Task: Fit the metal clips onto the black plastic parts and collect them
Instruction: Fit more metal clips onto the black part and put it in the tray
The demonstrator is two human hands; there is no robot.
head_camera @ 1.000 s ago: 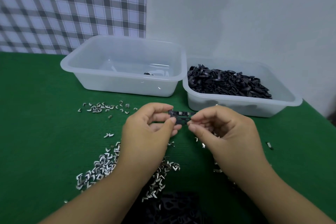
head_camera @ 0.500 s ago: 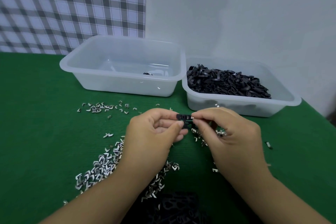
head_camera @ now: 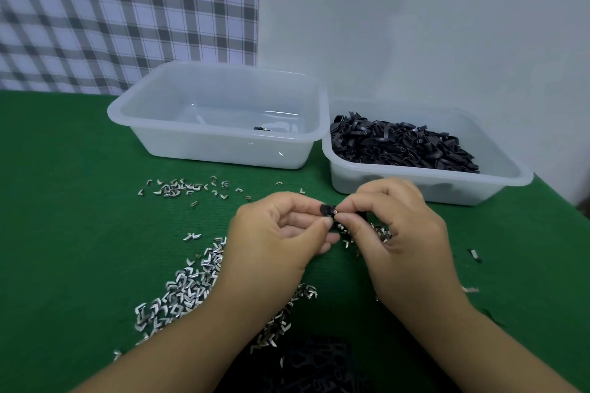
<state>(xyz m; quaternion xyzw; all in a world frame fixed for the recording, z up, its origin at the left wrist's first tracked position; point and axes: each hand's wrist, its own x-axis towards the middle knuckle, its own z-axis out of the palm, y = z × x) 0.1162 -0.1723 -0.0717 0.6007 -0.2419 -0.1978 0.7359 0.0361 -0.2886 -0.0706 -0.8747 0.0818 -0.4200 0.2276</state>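
Observation:
My left hand (head_camera: 274,239) pinches a small black plastic part (head_camera: 326,210) between thumb and forefinger, just above the green table. My right hand (head_camera: 399,230) meets it from the right, its thumb and forefinger pinching a small metal clip (head_camera: 334,210) against the part's end. Most of the part is hidden by my fingers. A heap of loose metal clips (head_camera: 188,284) lies on the cloth below my left hand. More clips (head_camera: 380,231) lie under my right hand.
A clear tub (head_camera: 178,137) at the back holds one dark piece (head_camera: 262,128). The tub to its right (head_camera: 498,182) is full of black plastic parts (head_camera: 402,145). Scattered clips (head_camera: 178,188) lie before the left tub. More black parts (head_camera: 313,367) sit at the near edge.
Both hands have dropped slightly lower and toward the right, closing together on the black part. The right fingers have pressed the clip closer onto it.

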